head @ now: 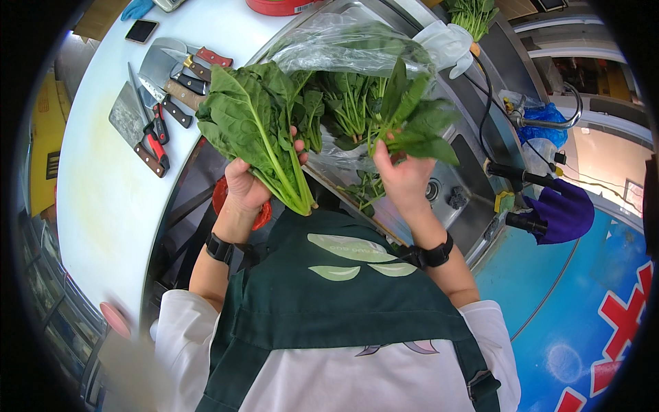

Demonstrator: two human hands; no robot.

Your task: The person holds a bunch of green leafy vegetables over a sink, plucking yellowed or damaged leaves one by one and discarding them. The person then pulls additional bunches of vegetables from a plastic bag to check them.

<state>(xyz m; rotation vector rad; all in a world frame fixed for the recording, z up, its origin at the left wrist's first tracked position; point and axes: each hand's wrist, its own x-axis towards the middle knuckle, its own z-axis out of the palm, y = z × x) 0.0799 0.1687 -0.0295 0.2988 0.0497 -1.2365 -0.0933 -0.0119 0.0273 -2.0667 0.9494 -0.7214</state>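
Note:
My left hand [249,188] holds a bunch of spinach [257,123], its pale stems pointing down towards my apron and its broad leaves fanned to the upper left. Between the fingers of my right hand [404,175] are loose green leaves [422,129], spread upwards and to the right. Behind both hands, more bunches of leafy greens [355,105] lie in a clear plastic bag [355,46] at the sink. Some loose sprigs [368,190] rest below the bag, just left of my right hand.
Several knives, a cleaver [128,113] and a phone [141,31] lie on the white worktop [98,206] at left. A steel sink [463,175] with a curved faucet [574,110] is at right. A white glove [448,44] lies by the bag. A red bag [262,215] sits below.

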